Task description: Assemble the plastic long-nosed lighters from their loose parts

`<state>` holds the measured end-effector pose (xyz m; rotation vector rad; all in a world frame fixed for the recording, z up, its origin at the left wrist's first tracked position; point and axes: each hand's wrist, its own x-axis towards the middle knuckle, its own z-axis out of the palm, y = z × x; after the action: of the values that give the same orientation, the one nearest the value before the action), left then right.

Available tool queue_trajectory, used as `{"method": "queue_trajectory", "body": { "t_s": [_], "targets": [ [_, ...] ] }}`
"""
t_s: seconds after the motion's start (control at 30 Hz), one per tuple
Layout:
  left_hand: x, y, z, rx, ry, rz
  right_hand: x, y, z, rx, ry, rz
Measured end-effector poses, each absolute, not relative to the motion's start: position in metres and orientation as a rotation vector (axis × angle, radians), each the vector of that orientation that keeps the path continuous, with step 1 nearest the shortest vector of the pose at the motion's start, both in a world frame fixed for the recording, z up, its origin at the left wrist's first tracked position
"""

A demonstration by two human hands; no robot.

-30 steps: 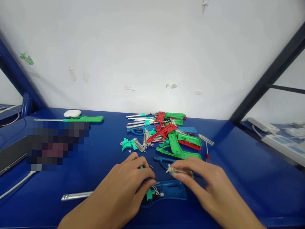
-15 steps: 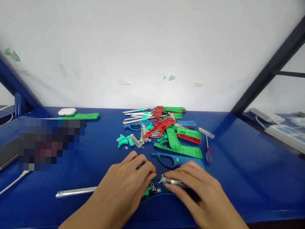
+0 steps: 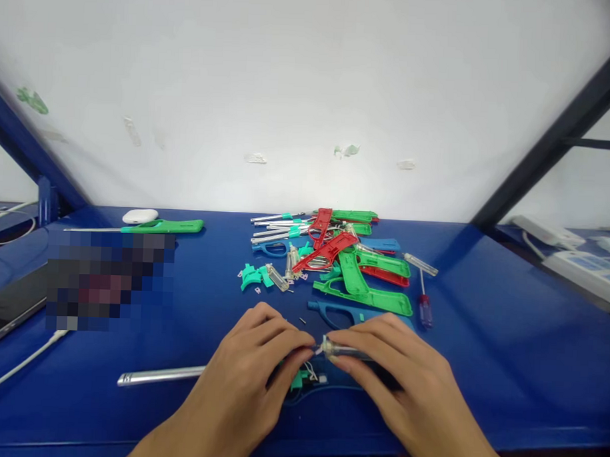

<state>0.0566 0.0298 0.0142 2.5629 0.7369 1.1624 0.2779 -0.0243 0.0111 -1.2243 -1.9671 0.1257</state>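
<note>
Between thumb and fingers, my right hand [image 3: 400, 372] grips a clear lighter fuel tank [image 3: 351, 351], its valve end facing left. My left hand [image 3: 265, 360] is closed in a pinch at that end, its fingertips on a small pale clip [image 3: 319, 350]. Below the hands lies an opened blue lighter shell [image 3: 324, 390], partly covered by them. It carries a green trigger piece [image 3: 296, 380] and thin white wires [image 3: 310, 370]. A silver metal tube [image 3: 160, 375] sticks out to the left from under my left hand.
Behind the hands is a pile of red, green and blue shell halves [image 3: 363, 294], metal tubes and clear tanks. A screwdriver [image 3: 425, 311] lies at its right, a small metal pin [image 3: 302, 320] in front. To the left are a green lighter [image 3: 179, 227], white case [image 3: 140, 216] and phone [image 3: 12, 305].
My left fingertips have moved right to the tank's valve end and now pinch the clip there. My right hand still holds the tank, slightly higher. The small metal pin has come into view.
</note>
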Motion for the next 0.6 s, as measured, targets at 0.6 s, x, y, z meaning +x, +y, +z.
{"method": "queue_trajectory", "body": {
  "t_s": [0.6],
  "targets": [
    [0.0554,0.0271,0.0117,2.623,0.708,1.164,0.2785,-0.0234,0.0086,-1.212,-2.005,0.090]
  ]
}}
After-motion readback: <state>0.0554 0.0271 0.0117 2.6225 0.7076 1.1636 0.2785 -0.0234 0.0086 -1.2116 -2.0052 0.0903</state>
